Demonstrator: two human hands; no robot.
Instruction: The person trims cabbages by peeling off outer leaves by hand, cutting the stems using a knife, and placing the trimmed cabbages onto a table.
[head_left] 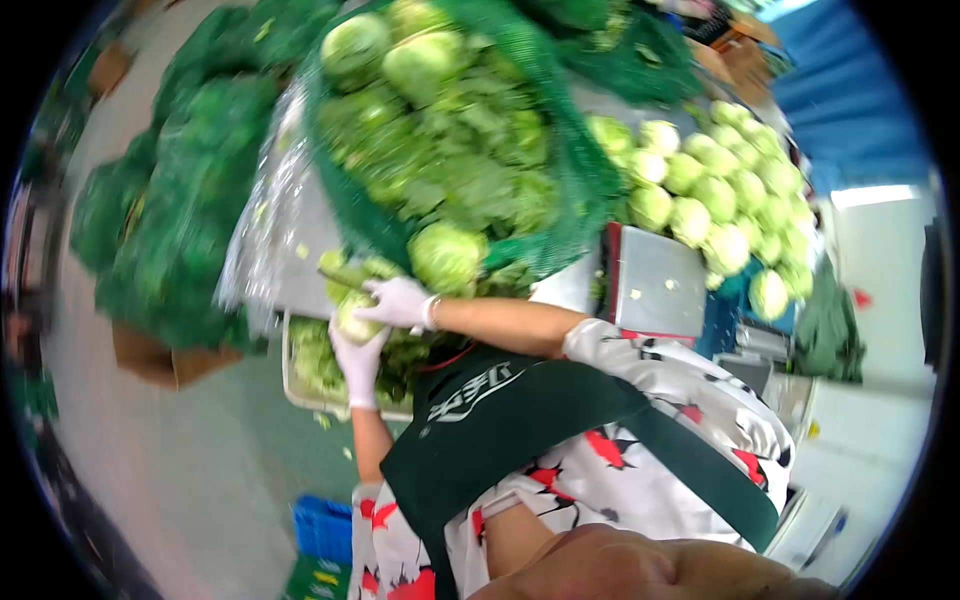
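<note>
My left hand [358, 358], in a white glove, supports a pale green cabbage [356, 318] from below, its fingers wrapped round the underside. My right hand [396, 303], also gloved, is closed against the upper side of the same cabbage. Loose outer leaves [378, 268] stick out beyond the fingers, and motion blurs the fingertips. Under my hands stands a light-coloured crate [290, 372] holding green leaves. Just beyond is an open green mesh sack [590, 150] filled with cabbages and loose leaves; one cabbage [447, 257] lies near its lower edge, close to my right hand.
A pile of trimmed cabbages [715, 190] lies to the right, beside a flat metal scale [658, 280]. Full green mesh sacks [190, 200] stand on the left, with a cardboard box [165, 355] below them. Clear plastic sheeting [265, 215] hangs at the table's left edge. A blue crate [322, 528] sits lower down.
</note>
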